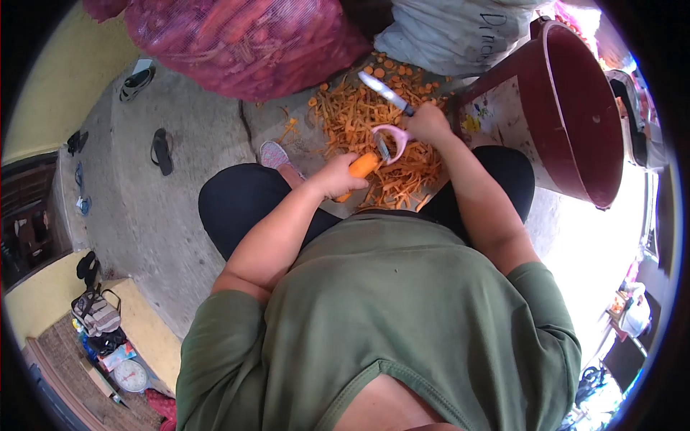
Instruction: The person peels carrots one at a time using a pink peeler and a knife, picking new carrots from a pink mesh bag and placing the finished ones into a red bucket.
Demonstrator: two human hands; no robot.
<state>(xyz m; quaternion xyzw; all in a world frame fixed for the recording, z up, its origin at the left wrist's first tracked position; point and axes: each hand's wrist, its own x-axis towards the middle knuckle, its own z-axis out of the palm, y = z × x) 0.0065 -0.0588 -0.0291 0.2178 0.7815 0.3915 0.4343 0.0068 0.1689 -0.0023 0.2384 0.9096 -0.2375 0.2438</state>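
My left hand [338, 177] is closed around an orange carrot [365, 165], one end of which sticks out past the fingers. The fist of my right hand [429, 124] grips a pink peeler [399, 133] and also a knife [385, 91], whose blade points up and away from me. The peeler's blade lies at the carrot's free end; whether it touches cannot be made out. Beneath both hands, a heap of orange peelings [352, 118] covers the floor between my legs, with round carrot slices [379, 72] at its far side.
A red mesh sack [248, 47] full of produce stands beyond the peelings, beside a white sack [453, 36]. Close by on the right leans a large dark red bucket [586, 108]. A sandal [162, 151] lies on the concrete at left, and a dial scale [131, 375] sits lower left.
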